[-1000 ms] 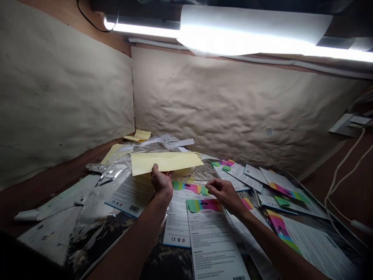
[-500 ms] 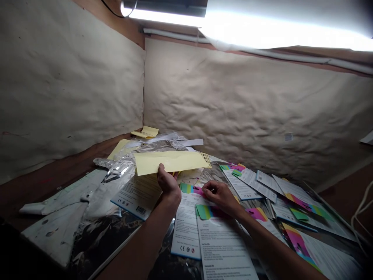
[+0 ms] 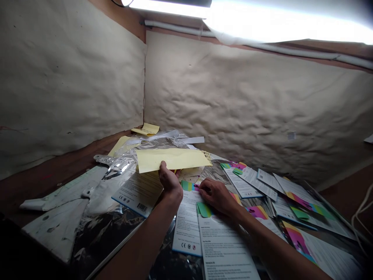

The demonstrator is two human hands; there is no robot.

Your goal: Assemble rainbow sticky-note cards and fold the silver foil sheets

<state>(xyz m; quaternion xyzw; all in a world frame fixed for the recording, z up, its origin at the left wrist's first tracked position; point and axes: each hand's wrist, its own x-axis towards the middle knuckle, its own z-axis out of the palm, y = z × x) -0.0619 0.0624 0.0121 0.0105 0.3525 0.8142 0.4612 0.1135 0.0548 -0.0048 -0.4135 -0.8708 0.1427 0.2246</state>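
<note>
My left hand [image 3: 170,182] grips a long pale-yellow sticker sheet [image 3: 175,160], thumb on top and fingers beneath. Small dark-marked squares line the sheet's right end. Just to the right, my right hand [image 3: 218,195] is closed, its fingertips down on the green, blue and pink top of a printed white card [image 3: 188,227]. Whatever lies between those fingertips, if anything, is hidden. A second card [image 3: 227,249], with a green corner flap, overlaps the first and lies under my right wrist. Another printed card [image 3: 138,192] sits below the yellow sheet, beside my left forearm.
Several more colour-topped cards [image 3: 247,181] are spread over the right side. Crumpled silvery film [image 3: 100,198] and white plates with holes [image 3: 55,229] lie at left. A folded yellow sheet [image 3: 147,129] rests in the back corner. Paper-covered walls [image 3: 247,105] enclose the surface; white cable [image 3: 357,217] hangs at right.
My right fingertips have moved slightly left and lower onto the card's coloured top, the hand flatter. My left hand keeps the yellow sheet in about the same place. The view has tilted down slightly.
</note>
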